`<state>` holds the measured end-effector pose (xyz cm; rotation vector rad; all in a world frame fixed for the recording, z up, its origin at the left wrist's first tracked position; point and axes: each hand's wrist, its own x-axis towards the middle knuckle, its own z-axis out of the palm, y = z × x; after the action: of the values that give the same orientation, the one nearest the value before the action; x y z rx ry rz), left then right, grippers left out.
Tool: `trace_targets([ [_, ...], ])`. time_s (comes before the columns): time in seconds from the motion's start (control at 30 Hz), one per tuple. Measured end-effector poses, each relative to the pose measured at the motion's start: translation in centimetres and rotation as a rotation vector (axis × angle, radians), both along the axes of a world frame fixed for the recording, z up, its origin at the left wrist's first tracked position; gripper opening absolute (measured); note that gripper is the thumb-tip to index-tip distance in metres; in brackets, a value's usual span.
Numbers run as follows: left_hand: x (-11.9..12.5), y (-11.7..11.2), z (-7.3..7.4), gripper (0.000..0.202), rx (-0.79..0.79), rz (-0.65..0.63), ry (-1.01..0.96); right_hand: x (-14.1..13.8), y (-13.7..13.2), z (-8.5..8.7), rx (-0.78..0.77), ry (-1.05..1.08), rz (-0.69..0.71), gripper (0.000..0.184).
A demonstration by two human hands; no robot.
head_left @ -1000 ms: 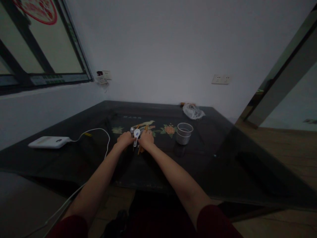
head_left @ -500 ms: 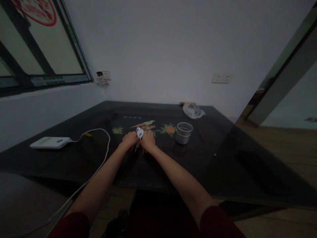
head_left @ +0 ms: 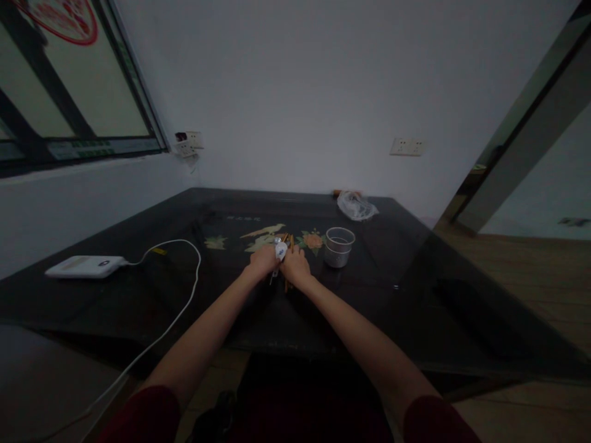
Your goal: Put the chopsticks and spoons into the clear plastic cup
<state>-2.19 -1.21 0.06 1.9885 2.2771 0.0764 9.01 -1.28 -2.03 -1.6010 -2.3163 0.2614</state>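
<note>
Head view: both bare hands are set side by side over the bench (head_left: 378, 332), ahead of the wearer's body. The left hand (head_left: 263, 261) and the right hand (head_left: 296, 266) are closed in from opposite sides upon a bundle of utensils (head_left: 285, 238). Left grip: clenched on the near-left side of the bundle. Right grip: clenched on its right side, fingers curled over. Exact finger contact is hidden.

Contents noted: a white spoon (head_left: 281, 251) with a blue mark, bowl uppermost, between the two hands; orange-brown chopsticks (head_left: 292, 241), tips showing beyond and below the right hand; a shiny metal piece (head_left: 277, 240) beside the spoon bowl, type too small to tell.

To the right of the right hand, near but apart, a metal cup (head_left: 339, 249) stands upright. A clear plastic bag (head_left: 357, 207) lies at the far edge, by the wall (head_left: 295, 123). At far left lies a white power bank (head_left: 85, 267), its white cable (head_left: 197, 271) looping across the bench and over the near edge.
</note>
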Motion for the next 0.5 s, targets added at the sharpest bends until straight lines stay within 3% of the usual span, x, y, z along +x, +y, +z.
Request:
trace_targets([
  [0.27, 3.3, -0.4, -0.5, 0.04, 0.009, -0.037, -0.037, 3.9, -0.5, 0.4, 0.001, -0.06, -0.01, 0.038],
  [0.5, 4.6, -1.3, -1.1, 0.043, 0.057, -0.046, -0.038, 5.5, -1.0, 0.2, 0.02, -0.074, -0.009, 0.034],
])
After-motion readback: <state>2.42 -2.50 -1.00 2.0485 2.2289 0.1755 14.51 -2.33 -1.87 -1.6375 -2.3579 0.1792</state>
